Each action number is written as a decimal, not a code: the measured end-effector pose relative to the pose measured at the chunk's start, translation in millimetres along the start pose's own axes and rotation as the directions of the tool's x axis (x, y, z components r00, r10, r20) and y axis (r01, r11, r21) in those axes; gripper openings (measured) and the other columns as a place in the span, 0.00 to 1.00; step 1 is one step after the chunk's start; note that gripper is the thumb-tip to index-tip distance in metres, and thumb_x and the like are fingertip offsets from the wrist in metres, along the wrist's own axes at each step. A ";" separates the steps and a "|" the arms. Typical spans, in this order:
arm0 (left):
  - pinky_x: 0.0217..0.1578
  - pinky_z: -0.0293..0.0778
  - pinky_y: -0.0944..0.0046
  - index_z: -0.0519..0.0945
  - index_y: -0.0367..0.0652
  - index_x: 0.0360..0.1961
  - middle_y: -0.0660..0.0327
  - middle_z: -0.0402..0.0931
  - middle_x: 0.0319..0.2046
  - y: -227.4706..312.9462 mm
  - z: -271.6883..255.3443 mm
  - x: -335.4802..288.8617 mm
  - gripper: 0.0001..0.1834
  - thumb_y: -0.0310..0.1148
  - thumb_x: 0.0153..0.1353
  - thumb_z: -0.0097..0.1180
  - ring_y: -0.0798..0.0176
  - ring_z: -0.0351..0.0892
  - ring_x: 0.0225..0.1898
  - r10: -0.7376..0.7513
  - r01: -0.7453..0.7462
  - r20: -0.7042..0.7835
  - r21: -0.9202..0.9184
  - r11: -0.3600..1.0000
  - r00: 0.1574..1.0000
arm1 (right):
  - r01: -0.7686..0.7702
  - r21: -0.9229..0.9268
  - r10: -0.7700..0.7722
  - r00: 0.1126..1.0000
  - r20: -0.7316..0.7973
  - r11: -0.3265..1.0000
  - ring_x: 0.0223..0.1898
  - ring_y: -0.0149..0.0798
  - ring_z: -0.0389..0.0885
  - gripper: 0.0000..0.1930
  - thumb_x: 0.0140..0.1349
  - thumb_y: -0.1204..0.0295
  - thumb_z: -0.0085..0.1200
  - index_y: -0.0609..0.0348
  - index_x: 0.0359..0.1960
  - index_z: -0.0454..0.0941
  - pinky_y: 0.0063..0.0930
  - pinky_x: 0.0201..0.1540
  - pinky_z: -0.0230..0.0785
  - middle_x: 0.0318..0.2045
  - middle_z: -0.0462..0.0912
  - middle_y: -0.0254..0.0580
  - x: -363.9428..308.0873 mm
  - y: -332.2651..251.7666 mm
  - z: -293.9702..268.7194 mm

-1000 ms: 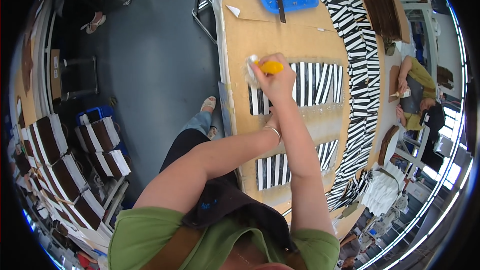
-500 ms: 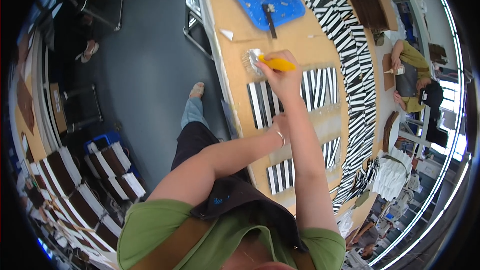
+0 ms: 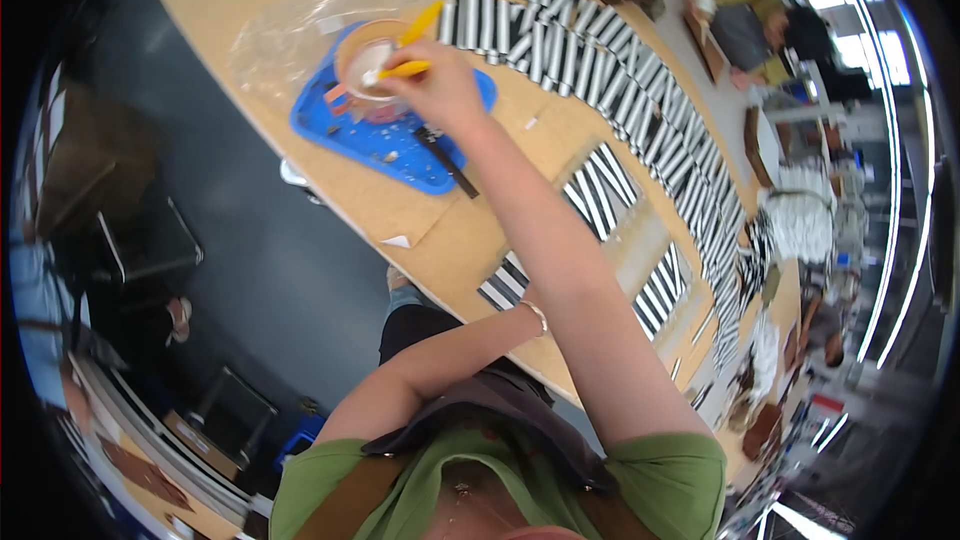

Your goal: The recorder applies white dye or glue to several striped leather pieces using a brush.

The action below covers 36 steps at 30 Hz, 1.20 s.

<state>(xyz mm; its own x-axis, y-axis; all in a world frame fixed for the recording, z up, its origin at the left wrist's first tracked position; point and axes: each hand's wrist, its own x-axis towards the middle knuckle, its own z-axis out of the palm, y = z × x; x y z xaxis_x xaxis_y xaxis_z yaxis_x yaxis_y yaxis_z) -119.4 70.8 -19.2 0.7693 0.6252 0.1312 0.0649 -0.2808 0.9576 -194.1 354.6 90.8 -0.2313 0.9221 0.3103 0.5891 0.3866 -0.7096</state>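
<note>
Head view: the right hand [image 3: 440,83] is clamping its fingers on a yellow-handled brush [image 3: 405,69] over a tub [image 3: 354,37] sitting in a blue tray [image 3: 335,130]; the left hand [image 3: 533,300] is showing near black-and-white strips [image 3: 503,283], its fingers too hidden to tell.

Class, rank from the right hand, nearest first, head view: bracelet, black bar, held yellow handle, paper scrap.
1. Yellow handle: in right hand.
2. Black bar: across blue tray's rim.
3. Paper scrap: near table edge.
4. Bracelet: left wrist.
</note>
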 end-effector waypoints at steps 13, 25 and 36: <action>0.25 0.65 0.59 0.73 0.42 0.19 0.57 0.69 0.18 13.4 -226.4 -100.5 0.14 0.39 0.53 0.60 0.55 0.69 0.22 -0.401 0.535 -0.368 0.421 0.732 0.839 | -0.838 -0.011 0.722 0.477 -0.500 0.546 0.31 0.39 0.82 0.10 0.52 0.66 0.63 0.54 0.35 0.81 0.31 0.36 0.73 0.35 0.81 0.40 -276.3 176.1 -192.3; 0.50 0.57 0.50 0.75 0.48 0.36 0.57 0.70 0.42 -30.6 -209.2 -92.5 0.12 0.36 0.50 0.59 0.50 0.66 0.45 -0.091 0.314 -0.323 0.754 0.577 0.942 | -0.929 -0.177 0.754 0.368 -0.545 0.326 0.31 0.41 0.80 0.08 0.52 0.64 0.61 0.54 0.29 0.82 0.34 0.36 0.71 0.27 0.80 0.43 -293.0 207.7 -207.5; 0.49 0.57 0.50 0.74 0.46 0.35 0.56 0.70 0.40 -33.7 -206.0 -92.4 0.10 0.34 0.51 0.56 0.50 0.66 0.44 -0.064 0.290 -0.307 0.781 0.553 0.949 | -0.534 0.320 0.571 0.412 -0.710 0.783 0.24 0.23 0.71 0.06 0.62 0.76 0.53 0.60 0.38 0.70 0.16 0.28 0.65 0.25 0.76 0.32 -257.2 174.1 -293.0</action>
<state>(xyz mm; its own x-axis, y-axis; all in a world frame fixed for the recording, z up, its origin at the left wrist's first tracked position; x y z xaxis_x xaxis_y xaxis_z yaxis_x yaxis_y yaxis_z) -323.7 172.5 -10.8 0.5311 0.8354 0.1419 0.7556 -0.5427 0.3669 194.8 179.3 72.8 0.7906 0.5877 0.1718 0.3371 -0.1836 -0.9234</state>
